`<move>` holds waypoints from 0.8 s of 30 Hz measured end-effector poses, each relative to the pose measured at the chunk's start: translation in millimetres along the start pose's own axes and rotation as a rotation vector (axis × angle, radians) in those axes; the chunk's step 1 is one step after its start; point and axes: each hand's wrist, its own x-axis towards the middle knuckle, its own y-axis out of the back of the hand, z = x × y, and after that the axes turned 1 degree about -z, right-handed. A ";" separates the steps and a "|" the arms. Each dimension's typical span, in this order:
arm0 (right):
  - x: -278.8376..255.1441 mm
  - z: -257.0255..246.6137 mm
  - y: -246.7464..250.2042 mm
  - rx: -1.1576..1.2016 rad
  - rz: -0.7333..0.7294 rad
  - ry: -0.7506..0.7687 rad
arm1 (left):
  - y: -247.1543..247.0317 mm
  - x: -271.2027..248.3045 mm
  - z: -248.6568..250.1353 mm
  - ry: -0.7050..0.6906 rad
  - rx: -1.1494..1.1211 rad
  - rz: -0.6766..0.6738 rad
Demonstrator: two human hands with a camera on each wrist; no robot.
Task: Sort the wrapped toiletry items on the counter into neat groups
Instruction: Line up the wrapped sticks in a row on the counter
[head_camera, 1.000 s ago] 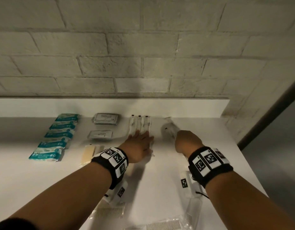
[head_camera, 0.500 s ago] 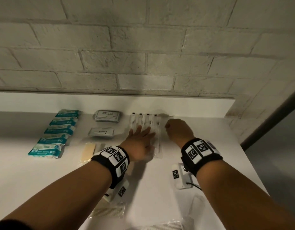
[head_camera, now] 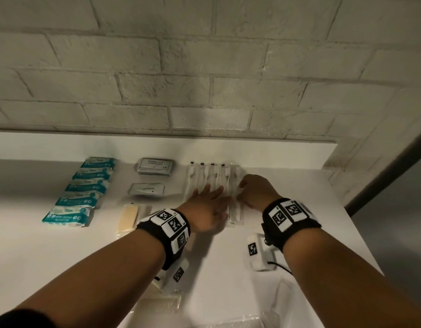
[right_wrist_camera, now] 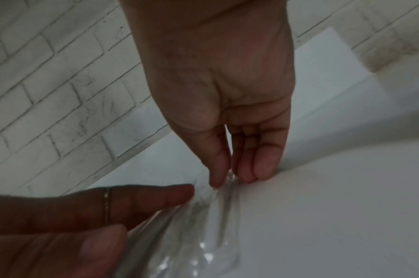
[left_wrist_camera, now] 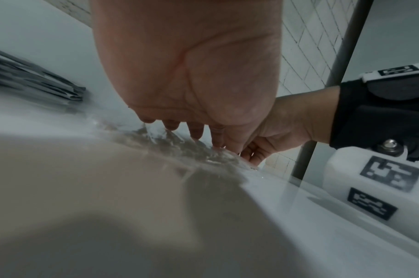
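From the head view, a row of clear-wrapped toothbrushes (head_camera: 211, 178) is seen laid side by side at the back of the white surface (head_camera: 62, 252), close to the brick wall (head_camera: 204, 79). The left hand (head_camera: 206, 209) is laid flat on the row, fingers straight and spread. The right hand (head_camera: 255, 191) is set at the row's right edge, where the outermost wrapped toothbrush (head_camera: 235, 209) is pinched between thumb and fingers. To the left, the other groups are lined up – teal packets (head_camera: 84, 192) in a column, grey sachets (head_camera: 155, 166) behind a second grey sachet (head_camera: 146, 190), and a pale yellow bar (head_camera: 127, 217) nearer. Wrapped combs (head_camera: 157, 304) are glimpsed at the near edge (partly hidden by the arms).

From the left wrist, the left palm (left_wrist_camera: 187, 65) is shown with straight fingers (left_wrist_camera: 194, 131) pressed onto crinkled clear wrap (left_wrist_camera: 175, 144) – the right hand (left_wrist_camera: 275, 135) is met just beyond.

From the right wrist, the wrap (right_wrist_camera: 218, 216) is shown nipped between the right thumb and fingertips (right_wrist_camera: 258, 163), with the left hand's fingers (right_wrist_camera: 144, 199) lying flat beside it, a thin ring visible on one.
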 end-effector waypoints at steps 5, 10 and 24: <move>9.4 4.5 -9.5 0.135 -0.020 -0.019 | -0.3 1.3 -0.9 0.004 0.006 -0.006; 11.0 13.1 -9.7 0.227 -0.079 0.028 | 3.4 -1.4 4.2 0.046 0.023 0.063; 3.7 21.4 -6.2 0.295 -0.091 -0.098 | 4.3 4.6 -5.6 0.606 -0.244 0.226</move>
